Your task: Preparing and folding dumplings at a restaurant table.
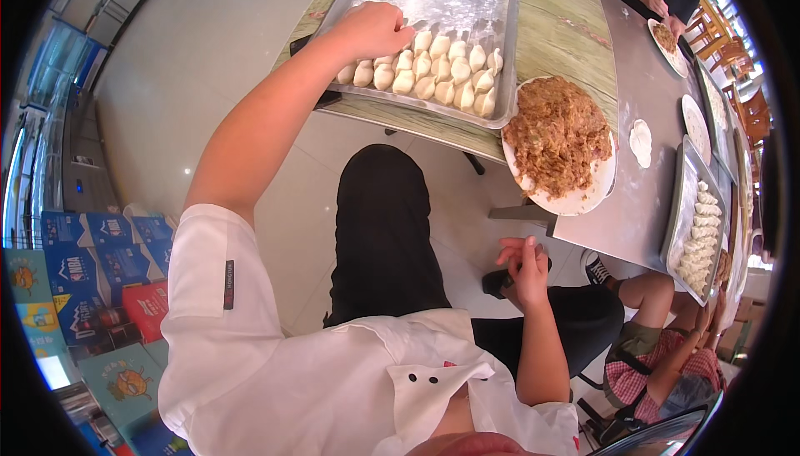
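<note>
My left hand (pixel 377 31) reaches over a floured metal tray (pixel 514 37), its fingers curled down at the left end of the rows of dumplings (pixel 440 68). Whether a dumpling is under those fingers is hidden. Several pale, pleated dumplings stand close together along the tray's near side. Above my right thigh, my right hand (pixel 528 268) hangs apart from the table with its fingers partly spread, and nothing shows in it. Between the tray and the steel table is a white plate (pixel 565 206) heaped with minced filling (pixel 559 134).
Flattened dough wrappers (pixel 640 143) lie on the steel table (pixel 600 231). Another tray (pixel 675 231) holds a row of dumplings. Two people work nearby, one with a plate of filling (pixel 665 37). Printed cartons (pixel 100 268) are stacked at left.
</note>
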A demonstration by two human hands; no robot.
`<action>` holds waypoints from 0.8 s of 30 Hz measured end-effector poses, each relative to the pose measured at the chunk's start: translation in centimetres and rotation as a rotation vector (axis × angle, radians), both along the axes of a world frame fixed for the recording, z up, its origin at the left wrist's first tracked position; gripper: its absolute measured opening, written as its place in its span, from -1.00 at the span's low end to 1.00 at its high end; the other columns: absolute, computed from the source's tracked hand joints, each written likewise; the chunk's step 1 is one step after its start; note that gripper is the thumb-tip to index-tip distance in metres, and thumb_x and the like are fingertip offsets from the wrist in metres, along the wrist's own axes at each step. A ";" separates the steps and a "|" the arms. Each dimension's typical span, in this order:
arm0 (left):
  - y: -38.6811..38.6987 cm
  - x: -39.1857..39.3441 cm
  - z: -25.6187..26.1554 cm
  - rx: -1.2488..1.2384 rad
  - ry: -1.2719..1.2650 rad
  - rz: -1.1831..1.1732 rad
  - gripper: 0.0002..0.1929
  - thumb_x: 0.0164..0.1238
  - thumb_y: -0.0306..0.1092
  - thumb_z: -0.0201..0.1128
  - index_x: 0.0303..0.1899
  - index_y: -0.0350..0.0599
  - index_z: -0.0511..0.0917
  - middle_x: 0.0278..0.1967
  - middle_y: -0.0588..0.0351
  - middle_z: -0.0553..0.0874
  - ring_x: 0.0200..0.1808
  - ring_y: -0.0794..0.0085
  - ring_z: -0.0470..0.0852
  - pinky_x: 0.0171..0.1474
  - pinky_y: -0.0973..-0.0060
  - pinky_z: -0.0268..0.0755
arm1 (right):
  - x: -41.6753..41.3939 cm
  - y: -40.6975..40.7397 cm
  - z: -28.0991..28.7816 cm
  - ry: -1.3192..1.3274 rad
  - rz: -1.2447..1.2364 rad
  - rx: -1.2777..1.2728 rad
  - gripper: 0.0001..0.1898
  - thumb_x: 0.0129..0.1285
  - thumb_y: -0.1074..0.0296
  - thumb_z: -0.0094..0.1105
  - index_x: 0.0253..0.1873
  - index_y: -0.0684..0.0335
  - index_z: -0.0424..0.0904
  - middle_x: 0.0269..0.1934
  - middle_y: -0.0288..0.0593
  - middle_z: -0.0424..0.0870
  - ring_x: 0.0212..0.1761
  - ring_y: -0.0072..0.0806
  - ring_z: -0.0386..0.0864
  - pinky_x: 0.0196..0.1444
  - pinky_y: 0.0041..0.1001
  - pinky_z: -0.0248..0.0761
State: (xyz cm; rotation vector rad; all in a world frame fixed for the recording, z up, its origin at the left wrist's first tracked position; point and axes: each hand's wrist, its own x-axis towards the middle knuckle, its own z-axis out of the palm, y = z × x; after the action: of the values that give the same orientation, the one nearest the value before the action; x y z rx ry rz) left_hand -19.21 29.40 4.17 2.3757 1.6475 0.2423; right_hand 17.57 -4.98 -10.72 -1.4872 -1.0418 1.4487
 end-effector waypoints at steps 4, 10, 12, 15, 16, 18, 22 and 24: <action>0.1 0.2 0.3 0.045 0.006 0.047 -0.68 0.42 -0.05 0.29 -0.18 -0.14 0.72 -0.27 -0.01 0.83 -0.20 0.18 0.78 -0.06 0.23 0.61 | 0.0 0.2 0.1 -0.002 0.008 0.000 -0.32 0.78 -0.11 -0.29 0.06 0.45 0.73 -0.40 -0.17 0.76 -0.62 -0.73 0.25 -0.55 -0.61 0.11; 1.7 -0.6 0.1 -0.042 -0.090 0.001 -0.77 0.40 -0.22 0.33 -0.14 -0.20 0.72 -0.26 0.01 0.83 -0.21 0.28 0.77 -0.08 0.30 0.61 | 0.0 0.2 0.1 -0.012 -0.005 0.016 -0.33 0.78 -0.08 -0.28 0.05 0.45 0.73 -0.40 -0.18 0.76 -0.63 -0.72 0.24 -0.55 -0.61 0.11; 1.7 -0.5 0.5 -0.080 -0.118 0.001 -0.79 0.39 -0.26 0.32 -0.15 -0.21 0.72 -0.25 0.03 0.83 -0.21 0.31 0.77 -0.08 0.31 0.61 | 0.1 0.1 -0.1 0.000 -0.011 0.014 -0.35 0.78 -0.07 -0.27 0.04 0.44 0.73 -0.41 -0.18 0.75 -0.62 -0.73 0.25 -0.55 -0.61 0.11; 1.5 -0.4 1.0 -0.156 -0.150 0.017 -0.80 0.38 -0.28 0.32 -0.16 -0.21 0.74 -0.27 0.04 0.82 -0.23 0.34 0.75 -0.09 0.32 0.61 | 0.1 0.1 0.3 0.004 -0.009 0.010 -0.36 0.78 -0.06 -0.27 0.05 0.44 0.72 -0.40 -0.19 0.75 -0.61 -0.73 0.26 -0.55 -0.62 0.12; 1.5 -0.5 1.1 -0.149 -0.128 0.004 -0.80 0.36 -0.28 0.33 -0.16 -0.21 0.74 -0.28 0.05 0.82 -0.24 0.35 0.74 -0.10 0.33 0.60 | 0.1 0.0 0.3 0.005 -0.009 0.011 -0.36 0.78 -0.06 -0.27 0.05 0.44 0.72 -0.40 -0.19 0.75 -0.61 -0.73 0.26 -0.55 -0.62 0.12; 1.5 -0.4 1.1 -0.141 -0.103 -0.009 -0.80 0.35 -0.29 0.34 -0.16 -0.21 0.74 -0.28 0.05 0.81 -0.24 0.36 0.74 -0.11 0.34 0.60 | 0.2 0.0 0.2 0.017 -0.021 0.007 -0.36 0.78 -0.06 -0.27 0.05 0.44 0.72 -0.40 -0.19 0.75 -0.62 -0.73 0.25 -0.55 -0.62 0.12; 1.3 -0.1 1.2 -0.111 -0.047 0.010 -0.80 0.33 -0.29 0.34 -0.15 -0.21 0.73 -0.28 0.02 0.82 -0.25 0.32 0.75 -0.13 0.31 0.61 | 0.2 -0.3 0.6 0.017 -0.021 0.010 -0.36 0.78 -0.06 -0.28 0.06 0.44 0.72 -0.39 -0.18 0.76 -0.63 -0.73 0.25 -0.56 -0.62 0.12; 1.0 0.3 1.7 -0.093 -0.019 0.011 -0.80 0.32 -0.29 0.34 -0.15 -0.21 0.71 -0.28 0.01 0.82 -0.25 0.31 0.76 -0.13 0.29 0.61 | 0.2 -0.6 0.7 0.034 -0.016 0.021 -0.35 0.78 -0.07 -0.27 0.05 0.44 0.72 -0.39 -0.19 0.76 -0.63 -0.72 0.27 -0.56 -0.62 0.12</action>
State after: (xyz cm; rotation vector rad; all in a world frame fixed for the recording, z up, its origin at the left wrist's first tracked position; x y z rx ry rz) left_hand -18.94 30.44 5.85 2.2902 1.6270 0.1849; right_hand 17.74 -5.61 -10.04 -1.4481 -1.0202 1.4426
